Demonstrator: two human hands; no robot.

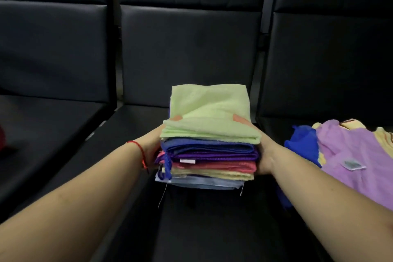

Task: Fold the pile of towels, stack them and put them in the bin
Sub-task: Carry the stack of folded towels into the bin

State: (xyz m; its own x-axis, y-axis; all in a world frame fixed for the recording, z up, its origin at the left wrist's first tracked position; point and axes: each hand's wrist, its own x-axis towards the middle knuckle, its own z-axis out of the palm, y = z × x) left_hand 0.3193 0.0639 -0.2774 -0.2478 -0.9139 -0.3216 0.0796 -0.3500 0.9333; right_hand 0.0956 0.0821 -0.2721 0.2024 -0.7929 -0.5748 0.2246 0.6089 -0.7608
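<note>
Head view: the stack (209, 147) of folded towels sits on the seat (191, 219), the left hand (152, 147) and right hand (264, 155) gripping its two sides. Unfolded towels (348, 155) lie right of the stack (no bin is visible). Stacking seems the step in hand; next, likely lift it level.

Both hands' fingers are hidden behind the stack of folded coloured towels (209, 147). The loose lilac and yellow cloth pile (350, 155) runs past the right edge.
</note>
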